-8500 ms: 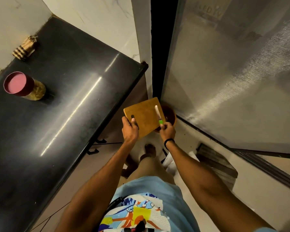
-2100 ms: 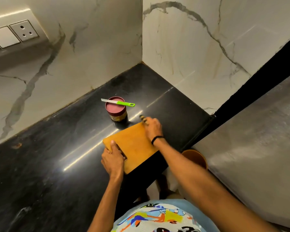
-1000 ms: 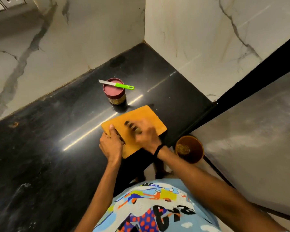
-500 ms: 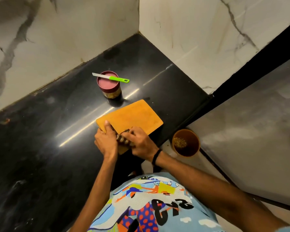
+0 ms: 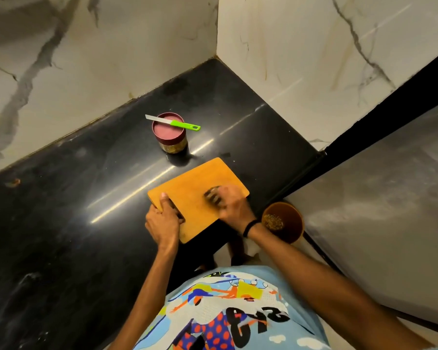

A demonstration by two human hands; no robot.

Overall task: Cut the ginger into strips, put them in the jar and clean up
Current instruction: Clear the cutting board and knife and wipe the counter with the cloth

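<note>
From my station I saw the board [image 5: 200,183] lying flat on the black counter [image 5: 74,210], its near corner out at the counter's front edge; the left hand [image 5: 162,223] gripped its near left end, thumb laid on top and fingers curled round the edge; the right hand [image 5: 234,205] was blurred, its fingers curled over a dark striped scrubber [image 5: 213,197] and pressing it onto the board's right half; a black band [image 5: 249,226] sat on that wrist. Beyond the board and apart from it stood the jar [image 5: 170,137], upright with its maroon lid on; something yellowish showed through the glass under the lid, and I could not tell whether it was ginger; the knife [image 5: 173,122] lay across the lid, green handle jutting right, blade jutting left. Below the counter's right end, beside a grey panel, sat a brown bin [image 5: 292,232] with tan scraps in its bottom; marble wall [image 5: 111,59] met the counter's far edges.
</note>
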